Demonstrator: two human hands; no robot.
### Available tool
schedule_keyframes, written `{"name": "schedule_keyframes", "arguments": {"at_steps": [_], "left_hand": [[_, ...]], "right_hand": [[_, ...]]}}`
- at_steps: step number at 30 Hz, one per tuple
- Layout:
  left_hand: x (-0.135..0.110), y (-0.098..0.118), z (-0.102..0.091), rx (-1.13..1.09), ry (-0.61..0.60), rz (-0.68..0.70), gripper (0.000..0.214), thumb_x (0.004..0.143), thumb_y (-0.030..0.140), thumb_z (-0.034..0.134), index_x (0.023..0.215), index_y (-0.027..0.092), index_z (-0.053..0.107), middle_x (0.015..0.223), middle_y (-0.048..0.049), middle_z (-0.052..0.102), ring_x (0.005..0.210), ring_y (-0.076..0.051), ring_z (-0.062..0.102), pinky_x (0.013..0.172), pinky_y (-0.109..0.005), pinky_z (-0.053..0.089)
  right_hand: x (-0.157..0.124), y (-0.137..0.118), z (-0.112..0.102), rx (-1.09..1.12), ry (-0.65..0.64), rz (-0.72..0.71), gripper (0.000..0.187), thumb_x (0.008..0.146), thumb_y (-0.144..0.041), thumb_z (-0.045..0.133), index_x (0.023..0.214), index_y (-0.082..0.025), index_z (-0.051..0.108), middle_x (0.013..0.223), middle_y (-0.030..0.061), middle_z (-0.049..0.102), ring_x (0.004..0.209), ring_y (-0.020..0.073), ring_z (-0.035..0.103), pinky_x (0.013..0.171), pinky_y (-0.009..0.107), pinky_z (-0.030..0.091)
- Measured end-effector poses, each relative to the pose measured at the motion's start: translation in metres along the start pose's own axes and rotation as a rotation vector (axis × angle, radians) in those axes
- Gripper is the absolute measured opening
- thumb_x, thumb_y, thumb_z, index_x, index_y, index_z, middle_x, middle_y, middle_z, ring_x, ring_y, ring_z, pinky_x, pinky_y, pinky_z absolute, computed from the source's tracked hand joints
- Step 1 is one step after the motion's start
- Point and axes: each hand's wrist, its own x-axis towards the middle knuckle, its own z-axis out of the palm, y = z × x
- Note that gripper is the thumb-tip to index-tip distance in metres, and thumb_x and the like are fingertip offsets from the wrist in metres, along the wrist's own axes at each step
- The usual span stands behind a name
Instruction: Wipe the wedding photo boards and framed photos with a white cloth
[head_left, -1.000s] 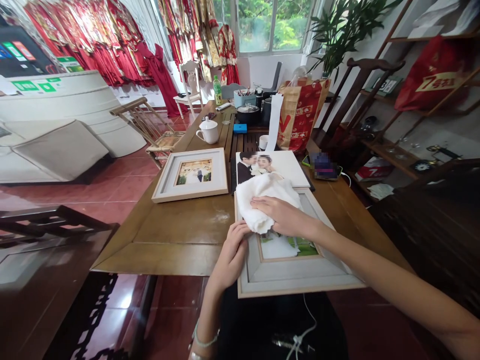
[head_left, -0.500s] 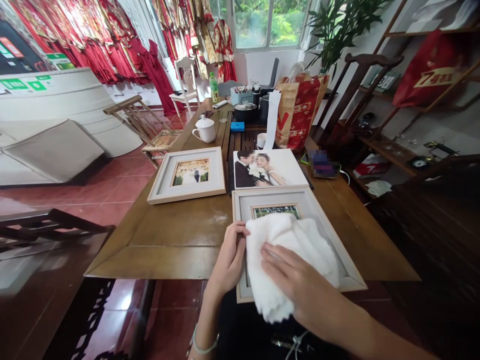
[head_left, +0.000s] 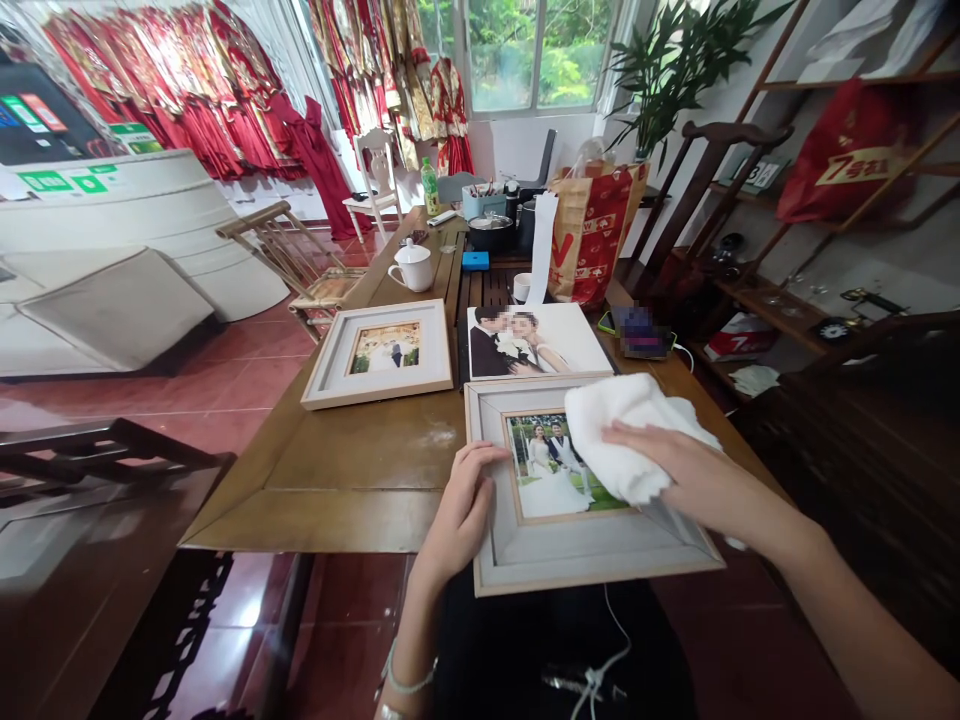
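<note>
A light wooden picture frame [head_left: 600,570] with a wedding photo [head_left: 544,465] lies at the near table edge, partly overhanging it. My left hand [head_left: 469,500] grips its left side, fingertips over the border and thumb lower down. On the frame's upper right, my right hand [head_left: 675,465] holds a bunched white cloth [head_left: 622,410], pressing with fingers together. The cloth hides the photo's top right corner and part of the frame's right side. Just behind lies a print of a couple [head_left: 577,340]. A second framed photo [head_left: 322,375] rests to the left.
On the wooden table [head_left: 360,450] stand a lidded white cup [head_left: 412,268], a blue box [head_left: 475,261], a black pot [head_left: 489,238] and a paper bag [head_left: 596,235]. A phone-like item [head_left: 645,335] lies at the right. A bamboo chair [head_left: 322,285] stands left of the table.
My right hand has slid the cloth up and to the right across the frame, uncovering the photo and the frame's lower part. My left hand has stayed at the left side.
</note>
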Motion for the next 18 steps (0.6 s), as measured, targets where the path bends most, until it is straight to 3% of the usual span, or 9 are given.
{"name": "schedule_keyframes", "arguments": {"at_steps": [3,6,10,14,18], "left_hand": [[0.000,-0.001,0.000,0.001,0.000,0.004,0.033,0.097,0.017,0.035,0.121,0.025,0.054,0.129,-0.0076,0.052,0.133,-0.022,0.035,0.115,-0.043,0.028],[0.000,-0.003,0.001,0.006,0.011,-0.002,0.034,0.098,0.020,0.033,0.126,0.025,0.052,0.132,-0.0078,0.051,0.134,-0.021,0.035,0.116,-0.044,0.027],[-0.001,-0.004,0.002,0.035,0.010,0.005,0.041,0.101,0.029,0.030,0.141,0.026,0.040,0.145,-0.0062,0.044,0.139,-0.020,0.030,0.119,-0.044,0.022],[-0.001,-0.005,0.003,0.049,0.028,0.015,0.046,0.102,0.037,0.022,0.146,0.026,0.032,0.153,-0.0058,0.035,0.143,-0.020,0.025,0.120,-0.045,0.019],[-0.002,-0.005,0.004,0.034,0.026,0.023,0.047,0.102,0.039,0.021,0.147,0.026,0.031,0.153,-0.0061,0.034,0.144,-0.019,0.024,0.120,-0.046,0.018]], "right_hand": [[0.030,0.002,0.009,-0.092,0.092,-0.054,0.062,0.070,-0.011,0.049,0.132,-0.010,0.056,0.144,0.0123,0.048,0.136,0.0268,0.040,0.113,0.047,0.031],[0.037,-0.017,0.018,-0.178,0.081,-0.044,0.075,0.060,-0.002,0.047,0.135,-0.005,0.051,0.144,0.0142,0.047,0.140,0.0285,0.032,0.115,0.050,0.025],[0.016,-0.067,0.034,-0.154,0.016,-0.048,0.082,0.058,0.002,0.044,0.140,-0.002,0.044,0.146,0.0142,0.045,0.142,0.0299,0.026,0.117,0.051,0.022],[-0.012,-0.114,0.045,0.000,-0.060,-0.221,0.090,0.055,0.001,0.044,0.145,-0.003,0.037,0.152,0.0145,0.035,0.145,0.0287,0.013,0.118,0.050,0.016],[-0.032,-0.123,0.034,0.137,-0.201,-0.377,0.088,0.056,-0.002,0.045,0.144,-0.005,0.038,0.154,0.0141,0.031,0.146,0.0261,0.012,0.119,0.048,0.015]]}}
